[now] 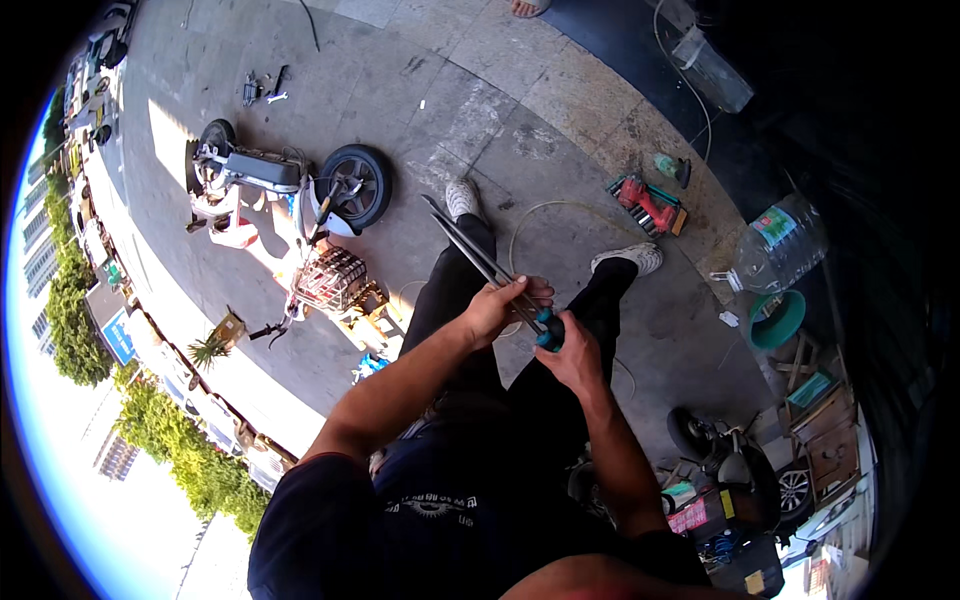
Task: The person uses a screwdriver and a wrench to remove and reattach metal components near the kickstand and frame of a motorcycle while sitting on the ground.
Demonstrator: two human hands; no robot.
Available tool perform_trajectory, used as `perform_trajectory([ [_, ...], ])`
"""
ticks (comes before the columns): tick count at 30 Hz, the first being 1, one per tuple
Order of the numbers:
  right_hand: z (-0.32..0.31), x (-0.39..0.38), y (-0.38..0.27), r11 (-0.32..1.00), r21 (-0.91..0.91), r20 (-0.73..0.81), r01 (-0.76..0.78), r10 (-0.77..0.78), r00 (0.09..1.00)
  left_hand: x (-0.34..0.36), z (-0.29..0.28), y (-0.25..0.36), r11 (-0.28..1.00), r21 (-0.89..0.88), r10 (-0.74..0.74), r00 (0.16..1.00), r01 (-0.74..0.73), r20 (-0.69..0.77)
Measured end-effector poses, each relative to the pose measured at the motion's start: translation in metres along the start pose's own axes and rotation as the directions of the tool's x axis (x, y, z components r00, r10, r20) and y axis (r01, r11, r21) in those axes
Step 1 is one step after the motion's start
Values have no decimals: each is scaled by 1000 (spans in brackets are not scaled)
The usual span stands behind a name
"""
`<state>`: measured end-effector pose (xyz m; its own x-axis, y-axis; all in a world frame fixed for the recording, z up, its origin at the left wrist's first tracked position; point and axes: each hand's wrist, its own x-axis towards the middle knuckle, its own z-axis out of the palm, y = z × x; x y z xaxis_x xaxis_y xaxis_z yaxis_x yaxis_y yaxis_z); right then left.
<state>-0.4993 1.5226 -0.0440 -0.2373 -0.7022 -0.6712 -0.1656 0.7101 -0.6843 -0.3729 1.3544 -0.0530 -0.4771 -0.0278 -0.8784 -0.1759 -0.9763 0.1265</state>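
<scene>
Two long dark metal bars (467, 243) with rounded teal handles (548, 333) lie side by side, slanting up and away from me toward the left. My left hand (497, 308) has its fingers wrapped around the shafts near their lower part. My right hand (571, 352) grips the teal handles just below and to the right. The far ends of the bars reach over my trouser leg, near my left shoe (462, 200).
A scooter (263, 171) lies on the paving at left, with small tools (263, 89) beyond it. To the right are a red power tool (651, 208), a hose, a large water bottle (775, 245), a green basin (777, 320) and another two-wheeler (730, 480). A person's foot (528, 6) shows at top.
</scene>
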Motion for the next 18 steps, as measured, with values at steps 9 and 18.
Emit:
perform_trajectory([
  [9,70,34,-409,818,-439,192,372,-319,928,-253,-105,229,897,-178,411,912,-405,-3],
  [18,122,216,-576,778,-586,400,225,36,916,-325,-311,360,674,474,716,658,-566,-234],
])
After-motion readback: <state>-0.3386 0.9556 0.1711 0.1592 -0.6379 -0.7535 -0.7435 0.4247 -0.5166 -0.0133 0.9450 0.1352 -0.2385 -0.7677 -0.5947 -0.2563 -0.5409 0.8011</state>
